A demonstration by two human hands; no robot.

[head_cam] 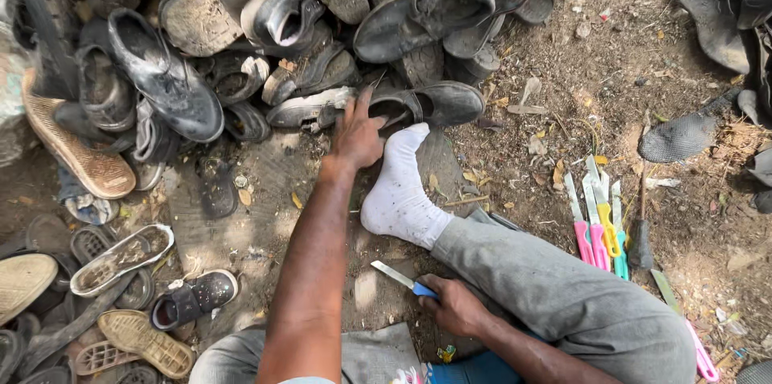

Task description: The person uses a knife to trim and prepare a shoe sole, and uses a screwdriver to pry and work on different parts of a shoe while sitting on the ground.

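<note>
your left hand (pixel 358 136) spreads over a dark shoe (pixel 434 104) at the pile's (pixel 241 38) edge — picking stage; right hand (pixel 454 303) grips a blue-handled knife (pixel 402 279) — next, a firm hold before cutting

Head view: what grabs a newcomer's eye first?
The heap of worn dark shoes piled across the top left, with the left hand reaching onto a black shoe at its edge. Next, the white-socked foot planted mid-frame on the dirt. The right hand holds a blue-handled knife at lower centre, and a row of pink, yellow and green-handled knives lies on the ground at right.
</note>
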